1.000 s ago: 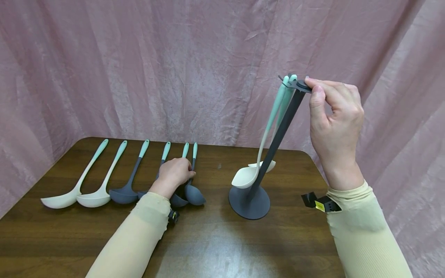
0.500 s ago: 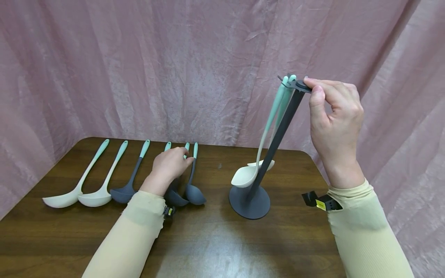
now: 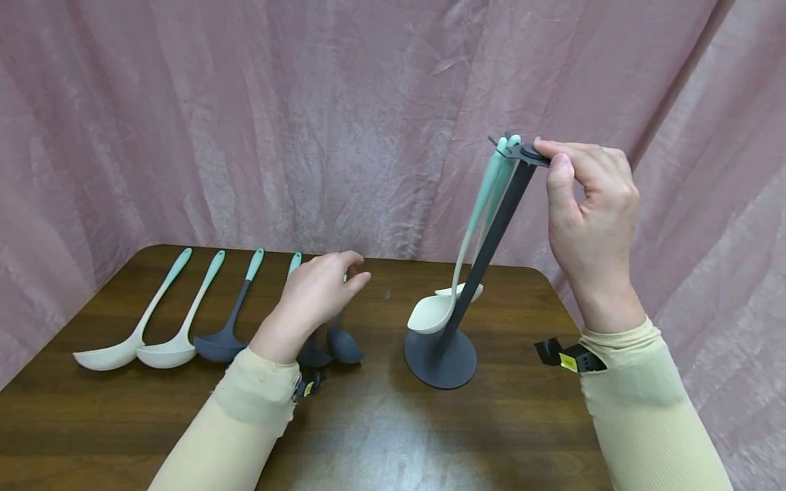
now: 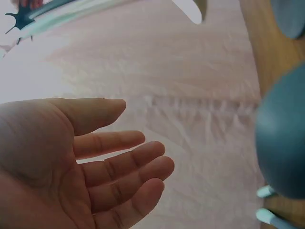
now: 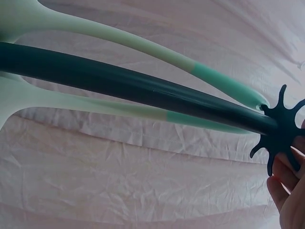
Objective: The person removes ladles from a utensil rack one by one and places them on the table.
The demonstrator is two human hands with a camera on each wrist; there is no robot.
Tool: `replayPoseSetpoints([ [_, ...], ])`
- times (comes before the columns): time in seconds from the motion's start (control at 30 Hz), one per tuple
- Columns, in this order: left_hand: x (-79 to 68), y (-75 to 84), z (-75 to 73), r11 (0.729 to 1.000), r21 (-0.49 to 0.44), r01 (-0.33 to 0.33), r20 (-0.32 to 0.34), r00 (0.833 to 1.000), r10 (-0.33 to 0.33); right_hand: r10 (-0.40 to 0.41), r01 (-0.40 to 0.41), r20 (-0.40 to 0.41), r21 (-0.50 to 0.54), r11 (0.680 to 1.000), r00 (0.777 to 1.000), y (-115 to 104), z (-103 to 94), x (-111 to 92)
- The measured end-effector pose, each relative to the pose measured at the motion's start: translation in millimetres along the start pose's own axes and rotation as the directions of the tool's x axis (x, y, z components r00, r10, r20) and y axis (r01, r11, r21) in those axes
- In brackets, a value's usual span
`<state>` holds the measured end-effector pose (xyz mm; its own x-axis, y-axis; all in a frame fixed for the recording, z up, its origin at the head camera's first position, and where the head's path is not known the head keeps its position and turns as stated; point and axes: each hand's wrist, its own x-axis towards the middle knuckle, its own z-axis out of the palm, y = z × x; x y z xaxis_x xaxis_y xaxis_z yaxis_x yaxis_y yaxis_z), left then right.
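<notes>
My left hand (image 3: 318, 292) hovers over the grey ladles with mint handle ends, partly hiding them; the rightmost grey ladle (image 3: 345, 346) lies below it. Its palm and loosely bent fingers hold nothing in the left wrist view. My right hand (image 3: 592, 218) pinches the hooked top (image 3: 533, 155) of a dark grey utensil stand (image 3: 493, 245) between thumb and fingers. Two white ladles with mint handles hang from its hooks: a nearer ladle (image 3: 432, 315) and another ladle (image 3: 477, 293) partly behind the pole. The right wrist view shows several curved hooks (image 5: 281, 126) around the top.
On the wooden table (image 3: 381, 423), a white ladle (image 3: 110, 356), a second white ladle (image 3: 168, 353) and a grey ladle (image 3: 221, 344) lie side by side at the left. The stand's round base (image 3: 442, 372) rests on the table. A pink curtain (image 3: 368, 123) hangs behind.
My left hand first drew back from among the grey ladles, then moved right and upward. The ladles stay on the table. My right hand keeps its pinch, and the stand's top shifts slightly left.
</notes>
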<state>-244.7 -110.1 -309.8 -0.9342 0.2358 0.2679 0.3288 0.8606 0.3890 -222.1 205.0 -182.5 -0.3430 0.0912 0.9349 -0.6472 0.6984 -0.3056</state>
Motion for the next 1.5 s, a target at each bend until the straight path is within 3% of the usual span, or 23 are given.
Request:
replayPoseSetpoints([
  [0.43,-11.1,42.1,0.1,0.985,-0.091,-0.145,-0.091,0.986,0.137,-0.001,-0.003,0.043,0.086,0.996,0.999,-1,1.2,0],
  [0.9,-16.0,62.6,2.0,0.957,-0.18,-0.228,-0.13,0.97,0.206,0.025,-0.038,0.078,0.173,0.984,0.997,0,1.7,1],
  [1.5,-3.7,83.8,21.7,0.874,-0.368,-0.317,-0.217,0.944,0.251,0.038,-0.063,0.114,0.22,0.973,0.993,3,0.7,2],
])
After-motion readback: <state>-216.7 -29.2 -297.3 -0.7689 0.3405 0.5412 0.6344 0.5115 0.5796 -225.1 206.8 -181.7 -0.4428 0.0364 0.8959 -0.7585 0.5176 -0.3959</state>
